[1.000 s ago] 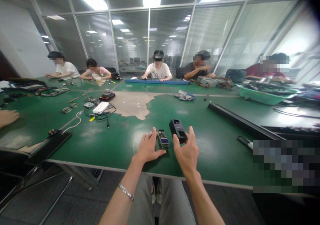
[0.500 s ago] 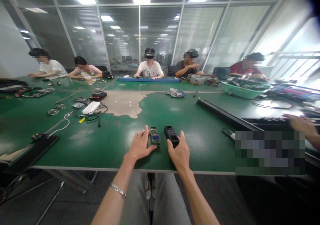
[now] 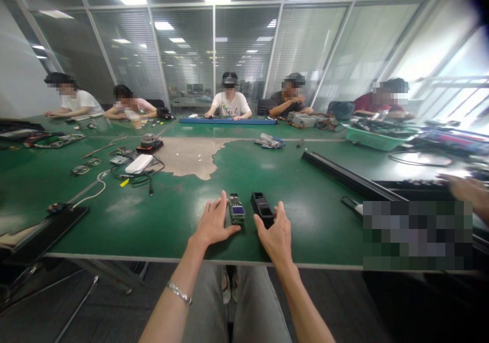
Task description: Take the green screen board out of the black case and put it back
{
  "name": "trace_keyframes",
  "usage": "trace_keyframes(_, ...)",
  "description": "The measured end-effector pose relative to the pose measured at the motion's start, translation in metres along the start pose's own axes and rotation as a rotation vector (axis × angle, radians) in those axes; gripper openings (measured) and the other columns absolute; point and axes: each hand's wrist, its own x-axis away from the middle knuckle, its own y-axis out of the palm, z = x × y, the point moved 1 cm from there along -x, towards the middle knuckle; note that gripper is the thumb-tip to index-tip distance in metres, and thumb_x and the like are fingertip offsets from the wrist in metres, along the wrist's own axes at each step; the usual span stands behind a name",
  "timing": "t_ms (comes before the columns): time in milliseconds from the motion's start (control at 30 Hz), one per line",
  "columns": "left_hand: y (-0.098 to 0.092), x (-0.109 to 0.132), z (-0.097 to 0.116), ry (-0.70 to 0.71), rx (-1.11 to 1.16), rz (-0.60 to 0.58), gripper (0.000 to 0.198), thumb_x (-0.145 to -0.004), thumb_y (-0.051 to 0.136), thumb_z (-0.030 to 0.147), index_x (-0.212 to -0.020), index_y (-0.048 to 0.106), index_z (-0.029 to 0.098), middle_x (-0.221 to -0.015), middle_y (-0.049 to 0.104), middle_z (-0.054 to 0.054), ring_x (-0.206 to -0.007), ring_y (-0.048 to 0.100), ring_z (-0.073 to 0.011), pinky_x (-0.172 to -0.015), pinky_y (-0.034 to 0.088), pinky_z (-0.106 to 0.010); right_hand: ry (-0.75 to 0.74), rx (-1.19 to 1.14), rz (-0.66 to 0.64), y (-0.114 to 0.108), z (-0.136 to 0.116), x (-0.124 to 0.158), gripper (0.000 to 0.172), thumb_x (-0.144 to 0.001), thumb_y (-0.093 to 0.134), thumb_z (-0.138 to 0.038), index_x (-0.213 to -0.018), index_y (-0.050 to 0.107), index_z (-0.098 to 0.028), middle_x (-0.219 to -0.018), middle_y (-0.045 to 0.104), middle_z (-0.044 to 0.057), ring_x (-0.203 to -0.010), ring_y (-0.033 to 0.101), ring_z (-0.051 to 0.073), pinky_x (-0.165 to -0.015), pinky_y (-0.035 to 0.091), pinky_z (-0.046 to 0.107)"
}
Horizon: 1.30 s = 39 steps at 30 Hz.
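Note:
A small green circuit board with a blue screen [image 3: 237, 210] lies on the green table [image 3: 183, 200] in front of me. Just left of it is my left hand [image 3: 211, 224], fingers spread and thumb stretched below the board's near end, holding nothing. Beside the board, to the right, lies a black plastic casing [image 3: 262, 204] with square cut-outs. My right hand [image 3: 277, 232] is at its near end, thumb and fingers apart on either side. The fingers partly hide that end, and whether they touch it is hard to tell.
Left of centre are a white box [image 3: 139, 164] with cables and a pair of glasses [image 3: 86, 167]. A long black bar [image 3: 344, 172] and a green basket [image 3: 378, 138] lie to the right. Several people sit across the table; another person's hand [image 3: 466, 193] shows at far right.
My right hand has opened slightly and drawn back a little from the casing. My left hand stays almost in place, its thumb slightly lower. Board and casing lie where they were.

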Motion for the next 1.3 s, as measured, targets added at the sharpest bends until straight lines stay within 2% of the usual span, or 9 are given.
trace_keyframes(233,-0.004,0.001,0.002,0.003,0.018,0.001,0.113,-0.082,0.059,0.065,-0.152,-0.017,0.018,-0.155,0.033,-0.016,-0.144,0.025,-0.0322,-0.117,0.011,-0.055,-0.068,0.002,0.020,-0.009,-0.012,0.002,0.077,-0.087,0.053,-0.047,-0.149,0.026,-0.009,-0.126,0.058,0.019,-0.117,0.052,0.031,-0.100,0.041,0.049)
trace_keyframes(500,-0.004,0.001,0.002,0.008,0.030,0.006,0.107,-0.085,0.057,0.058,-0.152,-0.016,0.017,-0.151,0.040,-0.015,-0.142,0.028,-0.0311,-0.117,0.011,-0.055,0.034,0.069,-0.012,-0.008,-0.013,0.000,0.074,-0.087,0.050,-0.046,-0.147,0.031,-0.007,-0.121,0.062,0.020,-0.105,0.058,0.032,-0.090,0.047,0.047)
trace_keyframes(667,-0.005,0.002,0.002,0.010,0.042,-0.001,0.107,-0.084,0.059,0.056,-0.153,-0.014,0.019,-0.151,0.039,-0.013,-0.142,0.028,-0.0318,-0.117,0.010,-0.056,0.096,-0.078,0.023,-0.016,-0.037,-0.005,0.076,-0.086,0.054,-0.049,-0.149,0.031,-0.013,-0.114,0.068,0.014,-0.093,0.064,0.026,-0.086,0.049,0.042)
trace_keyframes(833,-0.004,0.003,0.001,-0.003,0.051,0.024,0.116,-0.080,0.063,0.055,-0.152,-0.019,0.017,-0.150,0.041,-0.014,-0.142,0.029,-0.0324,-0.117,0.010,-0.056,0.043,-0.173,-0.009,-0.014,-0.072,-0.006,0.076,-0.086,0.055,-0.048,-0.149,0.029,-0.015,-0.114,0.068,0.012,-0.092,0.065,0.024,-0.086,0.050,0.040)
trace_keyframes(1033,-0.003,0.002,-0.001,-0.012,0.048,0.012,0.117,-0.079,0.061,0.053,-0.150,-0.023,0.015,-0.157,0.027,-0.017,-0.144,0.025,-0.0320,-0.118,0.012,-0.055,-0.004,-0.109,-0.045,-0.002,-0.092,0.000,0.074,-0.088,0.053,-0.046,-0.148,0.030,-0.011,-0.113,0.067,0.016,-0.094,0.064,0.026,-0.084,0.050,0.042)
trace_keyframes(1200,-0.002,0.002,-0.002,-0.002,0.060,0.026,0.115,-0.080,0.059,0.051,-0.149,-0.025,0.015,-0.158,0.025,-0.017,-0.144,0.025,-0.0321,-0.118,0.012,-0.055,-0.039,-0.019,-0.051,0.001,-0.098,0.003,0.073,-0.089,0.049,-0.046,-0.149,0.029,-0.009,-0.119,0.064,0.019,-0.096,0.062,0.027,-0.083,0.050,0.042)
trace_keyframes(1300,0.000,0.003,-0.003,0.010,0.060,0.033,0.113,-0.080,0.059,0.046,-0.149,-0.025,0.015,-0.157,0.026,-0.017,-0.144,0.024,-0.0317,-0.118,0.012,-0.055,-0.038,0.055,-0.074,0.002,-0.103,0.003,0.071,-0.090,0.049,-0.044,-0.149,0.029,-0.009,-0.115,0.065,0.018,-0.099,0.061,0.029,-0.082,0.049,0.041)
